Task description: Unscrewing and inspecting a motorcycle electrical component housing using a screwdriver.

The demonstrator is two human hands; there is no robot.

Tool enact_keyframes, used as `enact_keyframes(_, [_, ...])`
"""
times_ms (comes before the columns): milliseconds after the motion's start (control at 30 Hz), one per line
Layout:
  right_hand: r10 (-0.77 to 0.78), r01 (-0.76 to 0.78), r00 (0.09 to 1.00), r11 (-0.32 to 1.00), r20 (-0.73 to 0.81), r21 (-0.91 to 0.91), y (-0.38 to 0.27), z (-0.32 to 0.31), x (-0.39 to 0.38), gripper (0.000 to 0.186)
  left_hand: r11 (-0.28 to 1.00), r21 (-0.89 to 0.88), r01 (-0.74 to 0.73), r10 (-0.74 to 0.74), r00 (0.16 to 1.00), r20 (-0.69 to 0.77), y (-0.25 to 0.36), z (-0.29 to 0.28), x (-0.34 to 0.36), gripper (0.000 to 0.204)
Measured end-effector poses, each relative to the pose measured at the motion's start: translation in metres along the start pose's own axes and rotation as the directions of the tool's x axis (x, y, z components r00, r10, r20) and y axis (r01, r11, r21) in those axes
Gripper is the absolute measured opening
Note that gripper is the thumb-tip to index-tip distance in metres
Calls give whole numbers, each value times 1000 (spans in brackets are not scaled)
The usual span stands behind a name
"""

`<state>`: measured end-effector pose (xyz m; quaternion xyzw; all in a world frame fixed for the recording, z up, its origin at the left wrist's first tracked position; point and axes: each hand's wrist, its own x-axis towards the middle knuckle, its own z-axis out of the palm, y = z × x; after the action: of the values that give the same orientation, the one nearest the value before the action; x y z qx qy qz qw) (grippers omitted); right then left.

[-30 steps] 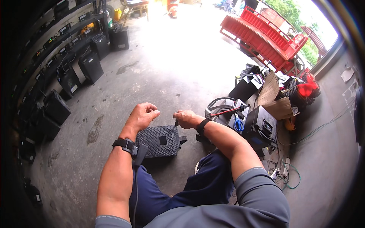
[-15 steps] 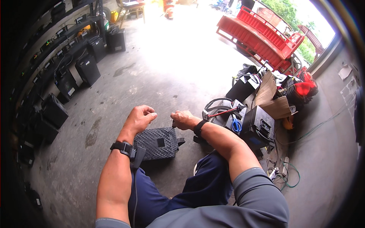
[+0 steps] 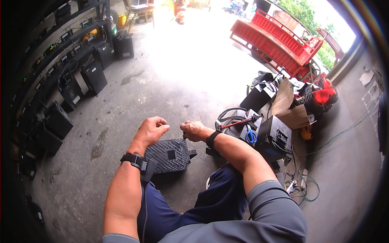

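Observation:
A black case-like block [image 3: 167, 157] with a ribbed, diagonal pattern lies on the floor between my knees. It has a small dark square on top and a strap loop at its right end. Over its far left corner is my left hand [image 3: 152, 129], thumb and fingers curled toward each other; whatever they may hold is too small to make out. My right hand [image 3: 195, 131] hovers past the far right corner, fingers closed, with a bit of something dark below the fingertips. A short gap separates the two hands.
Black battery-like boxes [image 3: 94, 77] line the left side by a dark shelf rack. To the right stand another black box [image 3: 274, 137], blue-handled scissors [image 3: 251, 136], cables and cardboard [image 3: 295, 116]. A red cargo tricycle [image 3: 275, 40] is parked at the far right.
My left hand has dropped slightly nearer the block. My right hand has shifted a little down and left. The block stays in place.

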<state>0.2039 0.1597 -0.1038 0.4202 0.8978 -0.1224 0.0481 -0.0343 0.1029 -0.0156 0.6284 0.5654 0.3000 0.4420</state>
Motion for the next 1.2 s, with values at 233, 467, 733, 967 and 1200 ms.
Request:
enact_keyframes(233, [-147, 148, 989, 989, -33, 8, 2, 1, -2, 15, 1000, 1, 12, -12, 1000, -2, 1, -1, 0, 30])
enact_keyframes(467, [116, -115, 984, 993, 134, -17, 0, -4, 2, 23, 1000, 6, 6, -6, 1000, -2, 0, -1, 0, 29])
enact_keyframes(733, [-22, 23, 1000, 999, -20, 35, -1, -3, 2, 21, 1000, 9, 15, -15, 1000, -4, 4, -3, -3, 29])
enact_keyframes(967, [-55, 57, 997, 998, -61, 28, -1, -3, -1, 29, 1000, 27, 15, -15, 1000, -13, 4, -2, -2, 30])
enact_keyframes(1200, [63, -63, 998, 998, 28, -18, 7, 1, 4, 26, 1000, 24, 7, -7, 1000, -10, 2, -2, -2, 31])
